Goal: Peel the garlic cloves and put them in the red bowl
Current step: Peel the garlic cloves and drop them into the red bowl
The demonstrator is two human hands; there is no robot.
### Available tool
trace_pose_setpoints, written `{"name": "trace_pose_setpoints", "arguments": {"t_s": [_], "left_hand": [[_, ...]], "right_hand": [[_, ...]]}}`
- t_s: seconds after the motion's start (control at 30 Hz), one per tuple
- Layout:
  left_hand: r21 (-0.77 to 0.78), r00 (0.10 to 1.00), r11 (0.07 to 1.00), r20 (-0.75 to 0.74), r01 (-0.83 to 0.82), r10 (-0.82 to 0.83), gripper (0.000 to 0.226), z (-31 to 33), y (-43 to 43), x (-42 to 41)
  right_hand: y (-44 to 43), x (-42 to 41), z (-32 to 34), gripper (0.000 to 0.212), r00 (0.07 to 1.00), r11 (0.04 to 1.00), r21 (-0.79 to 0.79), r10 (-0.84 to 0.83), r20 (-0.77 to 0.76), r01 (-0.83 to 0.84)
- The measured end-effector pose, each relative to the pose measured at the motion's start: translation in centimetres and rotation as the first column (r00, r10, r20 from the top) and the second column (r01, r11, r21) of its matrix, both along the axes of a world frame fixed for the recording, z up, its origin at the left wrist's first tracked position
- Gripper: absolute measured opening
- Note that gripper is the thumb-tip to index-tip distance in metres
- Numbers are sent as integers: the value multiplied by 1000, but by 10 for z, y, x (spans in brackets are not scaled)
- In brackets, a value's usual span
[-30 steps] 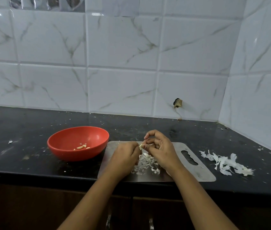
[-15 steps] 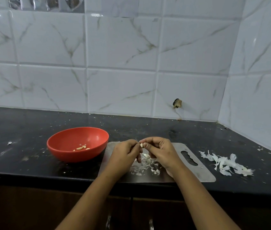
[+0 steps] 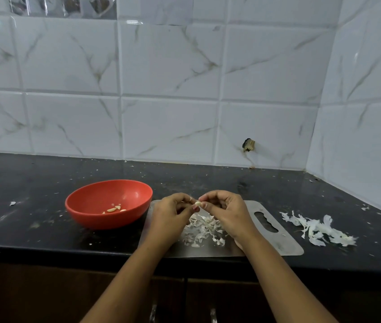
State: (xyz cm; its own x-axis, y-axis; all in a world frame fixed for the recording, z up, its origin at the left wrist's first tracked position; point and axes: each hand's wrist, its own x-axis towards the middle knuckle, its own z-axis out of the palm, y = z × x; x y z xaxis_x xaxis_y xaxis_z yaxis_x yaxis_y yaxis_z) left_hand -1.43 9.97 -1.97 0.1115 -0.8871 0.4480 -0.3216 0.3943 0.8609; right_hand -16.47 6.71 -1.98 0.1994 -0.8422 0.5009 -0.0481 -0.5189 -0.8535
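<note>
Hands have risen a little since a second ago: left hand point(image 3: 170, 215) and right hand point(image 3: 226, 213) together pinch one garlic clove point(image 3: 198, 203) above the one steel board point(image 3: 285, 243). One red bowl point(image 3: 105, 221), left, holds about four peeled cloves point(image 3: 114, 209). Two skin heaps lie near: board heap point(image 3: 202, 229) and counter heap point(image 3: 317, 229), right.

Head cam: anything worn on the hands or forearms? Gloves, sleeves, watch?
Both bare: left hand and right hand, no gloves. The forearms are uncovered down to the frame edge: no sleeves, watch or bangles. Any ring is too small to tell.
</note>
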Motion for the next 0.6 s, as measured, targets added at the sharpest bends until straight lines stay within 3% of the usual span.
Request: {"name": "trace_pose_setpoints", "arguments": {"t_s": [0.33,0.6], "left_hand": [[-65,996,994,-28,-88,86,9,-3,-2,5],[-14,999,1000,-44,5,-6,16,-3,-3,6]], "right_hand": [[-2,1,-2,16,997,997,46,69,-40,-67],[-2,2,-2,18,993,999,41,35,-113,-30]]}}
